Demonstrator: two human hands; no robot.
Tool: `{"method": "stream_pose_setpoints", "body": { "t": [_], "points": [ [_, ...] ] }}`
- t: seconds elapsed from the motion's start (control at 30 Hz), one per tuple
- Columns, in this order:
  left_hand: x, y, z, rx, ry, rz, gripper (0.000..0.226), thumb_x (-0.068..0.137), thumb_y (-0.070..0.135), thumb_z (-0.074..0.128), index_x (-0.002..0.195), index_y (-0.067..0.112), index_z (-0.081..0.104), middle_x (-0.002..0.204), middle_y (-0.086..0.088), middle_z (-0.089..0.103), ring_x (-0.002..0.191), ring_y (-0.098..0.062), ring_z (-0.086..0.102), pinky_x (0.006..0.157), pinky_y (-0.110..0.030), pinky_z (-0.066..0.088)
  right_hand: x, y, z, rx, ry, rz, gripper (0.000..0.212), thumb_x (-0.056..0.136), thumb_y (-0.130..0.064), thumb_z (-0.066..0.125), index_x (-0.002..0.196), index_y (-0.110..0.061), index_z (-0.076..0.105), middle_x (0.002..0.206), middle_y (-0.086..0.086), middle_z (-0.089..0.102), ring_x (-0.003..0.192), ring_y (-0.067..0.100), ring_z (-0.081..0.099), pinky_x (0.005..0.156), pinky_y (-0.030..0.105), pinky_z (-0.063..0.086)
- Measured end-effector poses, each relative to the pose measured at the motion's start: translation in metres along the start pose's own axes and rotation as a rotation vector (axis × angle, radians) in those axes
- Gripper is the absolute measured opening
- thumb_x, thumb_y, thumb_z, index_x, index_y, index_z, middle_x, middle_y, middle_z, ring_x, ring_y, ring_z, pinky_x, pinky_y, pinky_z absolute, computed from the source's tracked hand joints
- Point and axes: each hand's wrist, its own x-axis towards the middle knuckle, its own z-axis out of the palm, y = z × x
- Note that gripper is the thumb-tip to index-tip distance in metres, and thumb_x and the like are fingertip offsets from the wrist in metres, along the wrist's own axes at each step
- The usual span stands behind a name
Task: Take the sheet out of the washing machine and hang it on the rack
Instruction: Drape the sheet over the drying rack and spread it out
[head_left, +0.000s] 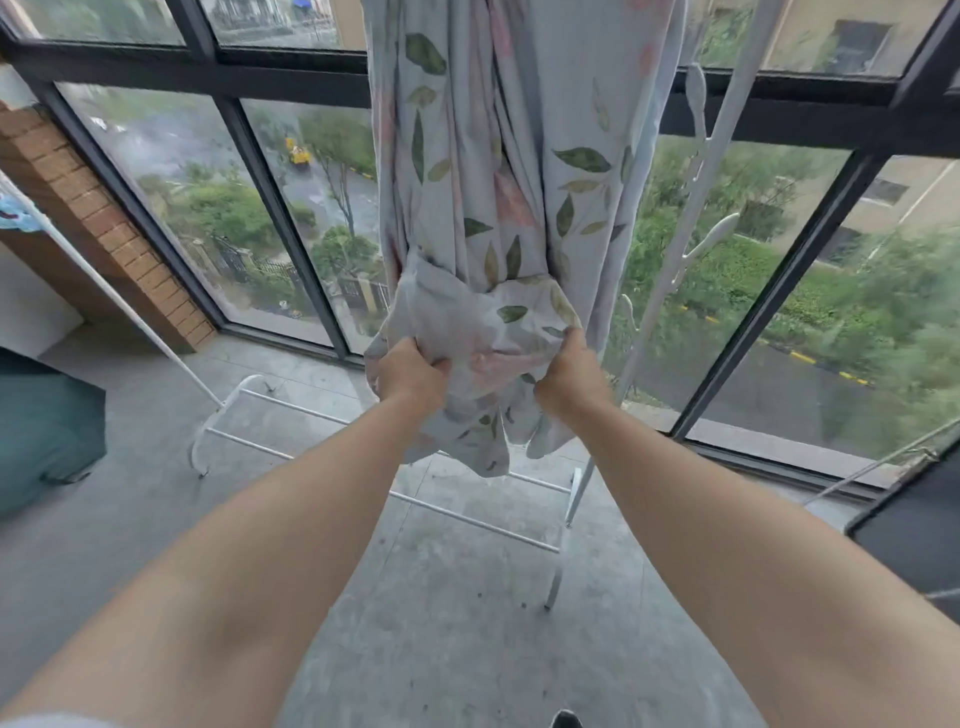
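Observation:
A pale blue sheet (498, 156) printed with green and pink leaves hangs bunched from above the frame, in the middle of the view. Its top is out of sight. My left hand (410, 376) grips the lower bunch on its left side. My right hand (569, 379) grips the same bunch on its right side. Both arms reach forward. The loose end of the sheet droops below my hands, above the floor. The white metal rack (483, 522) stands under and behind the sheet, its base bars on the floor and its right upright (670, 249) rising beside the cloth.
Tall dark-framed windows (270, 202) close off the far side. A brick column (104, 218) stands at the left. A teal cloth-covered object (44, 431) sits at the left edge. A dark object (914, 530) fills the right edge. The floor is grey concrete (452, 623).

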Motion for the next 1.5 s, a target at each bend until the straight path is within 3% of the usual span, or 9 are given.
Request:
{"method": "stream_pose_setpoints", "body": {
  "t": [0.23,0.33,0.53,0.67,0.9,1.0,1.1,1.3,1.5],
  "points": [
    [-0.074,-0.065,0.036,0.106,-0.272,-0.012,0.034,0.089,0.026,0.075,0.114,0.004,0.069,0.100,-0.004,0.067,0.100,-0.026,0.063,0.071,-0.025,0.037,0.008,0.018,0.020,-0.291,-0.006,-0.175,0.038,0.087,-0.007,0.046,0.122,-0.019,0.055,0.117,0.012,0.057,0.103,0.037,0.059,0.082,0.044,0.052],
    [-0.086,-0.083,0.045,0.039,-0.383,-0.100,0.056,0.083,0.024,0.080,0.133,0.008,0.059,0.124,-0.002,0.064,0.112,-0.022,0.060,0.081,-0.019,0.040,0.003,0.030,0.030,-0.360,-0.082,-0.174,0.036,0.087,-0.005,0.044,0.113,-0.017,0.066,0.107,0.010,0.065,0.095,0.033,0.062,0.074,0.038,0.051],
    [-0.071,-0.078,0.029,-0.020,0.132,0.026,0.085,0.073,0.027,0.079,0.142,0.018,0.031,0.142,-0.007,0.031,0.132,-0.032,0.044,0.101,-0.041,0.046,-0.020,0.052,0.040,-0.716,-0.612,-0.228,0.020,0.092,-0.020,0.056,0.108,-0.009,0.064,0.098,0.010,0.062,0.097,0.029,0.058,0.088,0.032,0.049],
    [-0.063,-0.076,0.022,0.215,-0.009,0.356,0.101,0.080,0.006,0.070,0.153,0.042,0.009,0.162,0.010,0.002,0.132,-0.029,0.047,0.081,-0.038,0.052,-0.038,0.072,0.061,-0.696,-0.604,-0.257,0.030,0.089,-0.025,0.057,0.110,-0.007,0.068,0.110,0.011,0.067,0.101,0.031,0.064,0.087,0.032,0.052],
    [-0.070,-0.089,0.028,0.597,-0.564,0.361,0.077,0.089,0.021,0.062,0.156,0.032,0.025,0.140,-0.005,0.053,0.120,-0.034,0.057,0.095,-0.046,0.052,-0.060,0.070,0.058,-0.426,-0.529,-0.279,0.026,0.074,-0.029,0.053,0.093,-0.032,0.071,0.152,-0.008,0.042,0.145,0.021,0.027,0.108,0.043,0.038],
    [-0.077,-0.093,0.035,0.735,-0.671,0.417,0.039,0.087,0.033,0.066,0.124,0.023,0.062,0.110,-0.004,0.067,0.103,-0.030,0.064,0.087,-0.042,0.055,-0.074,0.066,0.057,-0.475,-0.588,-0.294,0.022,0.081,-0.021,0.056,0.098,-0.017,0.070,0.131,0.002,0.053,0.125,0.026,0.046,0.094,0.039,0.048],
    [-0.090,-0.098,0.041,0.817,-0.755,0.446,0.019,0.090,0.032,0.061,0.097,0.017,0.070,0.090,-0.005,0.065,0.092,-0.029,0.063,0.078,-0.035,0.052,-0.085,0.067,0.063,-0.540,-0.718,-0.283,0.024,0.087,-0.017,0.056,0.104,-0.004,0.069,0.097,0.009,0.061,0.091,0.027,0.058,0.071,0.032,0.046],
    [-0.100,-0.122,0.045,0.944,-0.880,0.403,0.026,0.096,0.020,0.052,0.108,0.011,0.073,0.108,-0.011,0.070,0.102,-0.030,0.065,0.084,-0.035,0.051,-0.093,0.078,0.077,-0.544,-0.812,-0.225,0.023,0.081,-0.024,0.067,0.099,-0.011,0.074,0.102,0.005,0.069,0.080,0.019,0.056,0.068,0.029,0.046],
    [-0.096,-0.130,0.035,0.895,-0.859,0.284,0.029,0.100,0.021,0.052,0.116,0.004,0.068,0.117,-0.015,0.067,0.100,-0.032,0.062,0.090,-0.035,0.049,-0.078,0.056,0.070,-0.458,-0.607,-0.238,0.020,0.090,-0.016,0.049,0.072,-0.010,0.055,0.080,0.005,0.055,0.077,0.025,0.050,0.061,0.030,0.039]
  ]
}}
